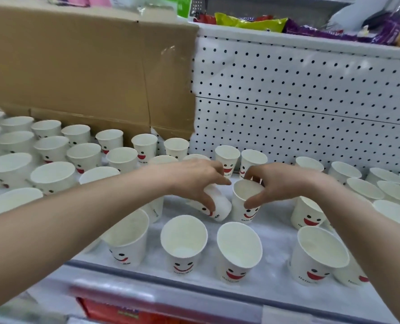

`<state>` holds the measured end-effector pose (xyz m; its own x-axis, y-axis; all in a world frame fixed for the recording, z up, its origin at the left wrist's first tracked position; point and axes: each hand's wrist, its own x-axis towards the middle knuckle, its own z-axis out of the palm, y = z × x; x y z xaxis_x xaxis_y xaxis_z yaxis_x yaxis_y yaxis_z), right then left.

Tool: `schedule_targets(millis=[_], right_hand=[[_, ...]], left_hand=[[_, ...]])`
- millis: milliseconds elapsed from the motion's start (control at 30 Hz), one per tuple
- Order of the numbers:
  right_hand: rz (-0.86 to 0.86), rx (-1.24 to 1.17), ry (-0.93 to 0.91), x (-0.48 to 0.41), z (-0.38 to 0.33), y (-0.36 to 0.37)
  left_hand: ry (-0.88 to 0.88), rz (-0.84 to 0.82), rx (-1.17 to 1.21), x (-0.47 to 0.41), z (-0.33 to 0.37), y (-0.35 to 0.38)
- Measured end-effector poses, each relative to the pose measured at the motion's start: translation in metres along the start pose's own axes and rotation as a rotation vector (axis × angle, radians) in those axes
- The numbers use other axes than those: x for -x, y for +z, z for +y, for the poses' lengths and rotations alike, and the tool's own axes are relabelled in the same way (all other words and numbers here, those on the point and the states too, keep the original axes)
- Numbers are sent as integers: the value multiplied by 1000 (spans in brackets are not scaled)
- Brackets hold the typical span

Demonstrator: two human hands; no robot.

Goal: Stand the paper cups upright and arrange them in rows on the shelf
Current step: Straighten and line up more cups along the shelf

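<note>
Nearest, along the front of the white shelf [273,232]: a front row of cups [183,244], upright, smiley faces outward. Just behind, mid-shelf: left hand [194,176] curled round a tilted cup [220,204], leaning well off upright. Right beside it: right hand [280,183], thumb and fingertips pinching the rim of an upright cup [245,206]. Further back and to the left: more cups [84,155] upright in rows. Behind those, a sheet of cardboard [77,66] against the pegboard [299,101]. Up top, snack packets [252,22].
</note>
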<state>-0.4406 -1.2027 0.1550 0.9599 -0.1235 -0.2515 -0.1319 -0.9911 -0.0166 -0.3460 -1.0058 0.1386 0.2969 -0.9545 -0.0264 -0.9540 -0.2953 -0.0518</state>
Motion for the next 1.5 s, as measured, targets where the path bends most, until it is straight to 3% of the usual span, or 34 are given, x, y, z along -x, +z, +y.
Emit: schedule_targets(millis=[367,667,933,1167,1500], right_hand=[[9,-30,7,6,4,0],[96,-94,33,11,14,1],[100,-142,-67,9,-10,7],[86,-124,-76,6,-9,5],[24,-68,-50,10,-18,3]], left_hand=[[9,-189,-83,1,0,12],[-100,12,13,20,-5,-26],[-148,-144,-98,20,-1,-9],[-162,-73,89,30,-12,-13],[-186,-21,93,35,-18,-8]])
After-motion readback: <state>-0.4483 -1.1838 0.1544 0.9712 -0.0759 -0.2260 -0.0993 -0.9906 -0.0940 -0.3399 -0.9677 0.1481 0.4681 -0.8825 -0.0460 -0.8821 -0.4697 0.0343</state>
